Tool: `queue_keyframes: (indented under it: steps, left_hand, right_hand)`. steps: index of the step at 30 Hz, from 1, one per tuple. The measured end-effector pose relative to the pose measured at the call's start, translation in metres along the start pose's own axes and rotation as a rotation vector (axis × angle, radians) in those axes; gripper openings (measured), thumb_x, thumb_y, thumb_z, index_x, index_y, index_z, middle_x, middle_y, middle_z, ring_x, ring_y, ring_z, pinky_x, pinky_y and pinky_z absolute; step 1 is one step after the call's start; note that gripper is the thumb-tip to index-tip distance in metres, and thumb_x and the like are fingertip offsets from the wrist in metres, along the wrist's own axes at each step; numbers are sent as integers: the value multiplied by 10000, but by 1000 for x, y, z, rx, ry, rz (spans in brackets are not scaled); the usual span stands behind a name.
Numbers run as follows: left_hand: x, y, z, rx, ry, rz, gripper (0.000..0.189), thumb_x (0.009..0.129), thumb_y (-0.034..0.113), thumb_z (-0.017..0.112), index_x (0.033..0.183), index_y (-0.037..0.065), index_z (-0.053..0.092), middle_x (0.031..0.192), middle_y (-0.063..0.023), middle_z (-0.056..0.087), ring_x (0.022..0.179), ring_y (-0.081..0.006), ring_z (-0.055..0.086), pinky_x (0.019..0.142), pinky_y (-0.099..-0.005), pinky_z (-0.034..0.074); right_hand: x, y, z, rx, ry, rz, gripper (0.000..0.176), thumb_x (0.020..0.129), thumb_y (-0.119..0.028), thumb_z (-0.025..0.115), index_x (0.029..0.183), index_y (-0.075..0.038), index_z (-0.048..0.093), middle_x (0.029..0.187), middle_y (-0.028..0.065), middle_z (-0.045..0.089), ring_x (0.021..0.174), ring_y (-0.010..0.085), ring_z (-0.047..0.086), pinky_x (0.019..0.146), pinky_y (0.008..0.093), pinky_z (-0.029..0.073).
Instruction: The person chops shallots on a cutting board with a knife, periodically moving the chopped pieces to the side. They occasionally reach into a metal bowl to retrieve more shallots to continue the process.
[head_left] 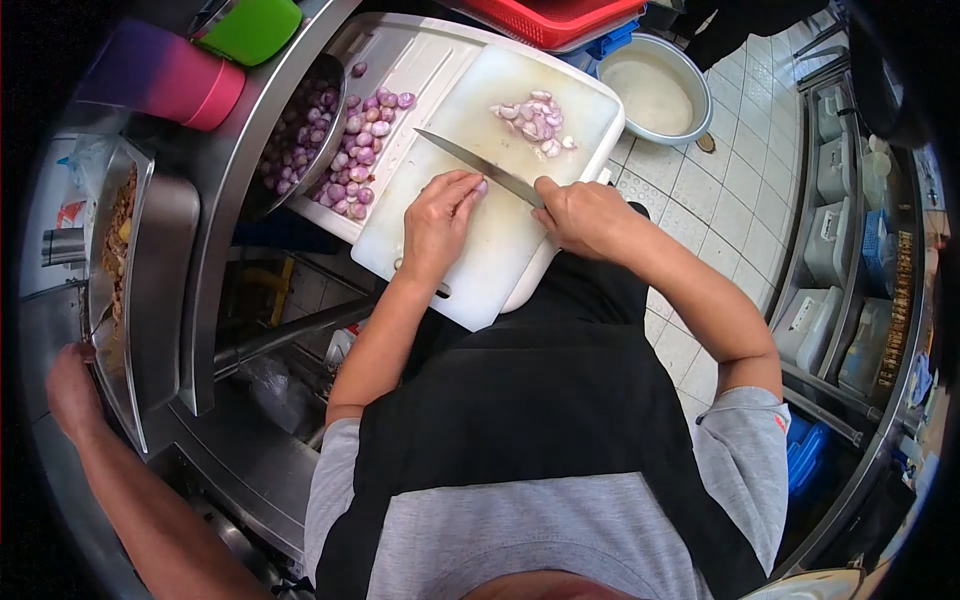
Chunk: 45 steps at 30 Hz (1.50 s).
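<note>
My right hand (572, 212) is closed round the handle of a large kitchen knife (478, 163), its blade pointing to the upper left across the white cutting board (400, 232). Close to the blade, the fingers of my left hand (440, 215) pinch a small purple shallot (481, 187). A pile of sliced shallots (535, 120) lies on the board's far part. Left of the board, whole peeled shallots (362, 150) are heaped on a white surface, beside a metal bowl (338, 125) that holds more of them.
A red basket (550, 18) stands behind the board, near a round metal basin (655, 90) of cloudy liquid. At left, another person's hand (75, 385) touches a metal tray (125, 330). Shelves with grey bins (808, 325) line the right side.
</note>
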<state>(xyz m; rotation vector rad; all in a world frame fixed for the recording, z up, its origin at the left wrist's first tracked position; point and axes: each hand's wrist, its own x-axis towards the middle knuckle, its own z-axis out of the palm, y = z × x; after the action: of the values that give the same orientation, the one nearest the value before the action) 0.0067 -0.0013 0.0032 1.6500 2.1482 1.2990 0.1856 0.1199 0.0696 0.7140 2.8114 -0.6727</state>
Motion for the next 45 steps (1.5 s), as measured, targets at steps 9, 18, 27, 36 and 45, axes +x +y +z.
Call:
queue_keyframes:
  steps: [9, 18, 27, 36, 45]
  left_hand:
    - [1, 1, 4, -78, 14, -73, 137, 843, 53, 699, 977, 25, 715, 973, -117, 697, 794, -243, 688, 708, -322, 556]
    - [-2, 0, 4, -78, 23, -61, 132, 835, 40, 700, 966, 30, 692, 963, -104, 679, 781, -246, 683, 689, -330, 550]
    - [-2, -2, 4, -70, 50, -30, 118, 834, 39, 698, 952, 35, 684, 964, -100, 672, 770, -252, 681, 680, -337, 545]
    - [-1, -1, 5, -69, 58, -29, 111, 839, 42, 698, 946, 30, 671, 947, -99, 668, 756, -250, 683, 674, -338, 545]
    - [-3, -3, 6, -83, 62, -25, 108, 838, 49, 704, 935, 26, 662, 940, -105, 668, 748, -251, 685, 661, -341, 545]
  right_hand:
    - [-1, -7, -2, 50, -91, 16, 295, 960, -249, 531, 1014, 40, 505, 772, 267, 658, 768, 442, 661, 704, 515, 523]
    - [4, -10, -21, 19, -84, -11, 280, 973, -251, 517, 1011, 24, 479, 727, 269, 641, 727, 460, 643, 685, 537, 503]
    - [12, -7, 16, 173, -47, 58, 317, 959, -256, 530, 1063, 42, 499, 804, 292, 657, 803, 446, 663, 734, 512, 522]
    - [4, -10, 8, 70, -34, 32, 291, 963, -252, 535, 1023, 27, 481, 737, 278, 641, 742, 461, 646, 690, 530, 508]
    - [11, -15, -33, 126, -221, 54, 288, 971, -252, 531, 1000, 34, 516, 771, 282, 642, 786, 458, 642, 723, 524, 498]
